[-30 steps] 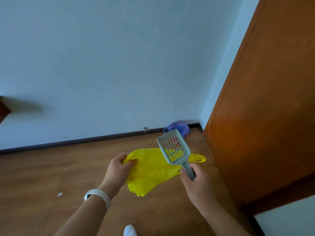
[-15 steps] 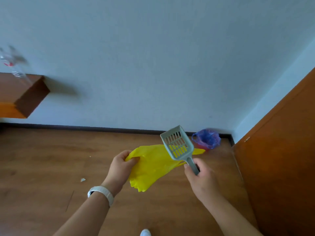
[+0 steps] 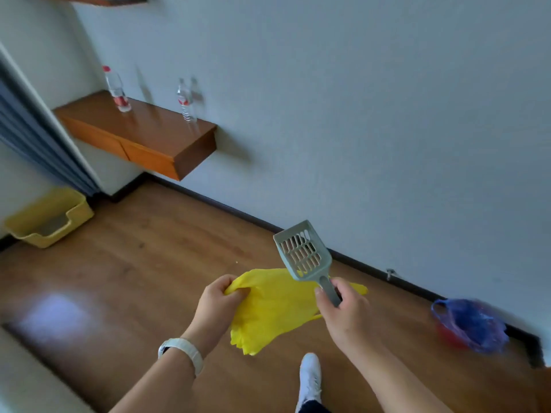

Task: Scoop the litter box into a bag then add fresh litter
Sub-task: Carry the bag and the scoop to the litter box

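Right hand (image 3: 346, 314) wraps the handle of the grey litter scoop (image 3: 302, 253), fingers curled tight, slotted head up and tilted away, nothing in it. Left hand (image 3: 217, 302) pinches one bunched edge of the yellow bag (image 3: 274, 305), thumb on top. The bag hangs slack between the two hands, mouth not spread. Its far end pokes out past the right hand; can't tell whether that hand pinches it too. Both grips are the same as a second ago.

The change is the view: it swings left off the wooden door and the corner. The blue-bagged bin (image 3: 471, 323) slides from centre to lower right. A wall shelf (image 3: 143, 135) with two bottles (image 3: 117, 90) comes in, then the yellow litter box (image 3: 47, 217), on the floor (image 3: 149, 263) at far left by the curtain (image 3: 29, 138), well apart from the hands. A white shoe (image 3: 310, 377) sits below, stepping forward.

My read: the person is turning toward the box, tools ready. No scooping yet; the bag needs opening first. No fresh litter supply in view.
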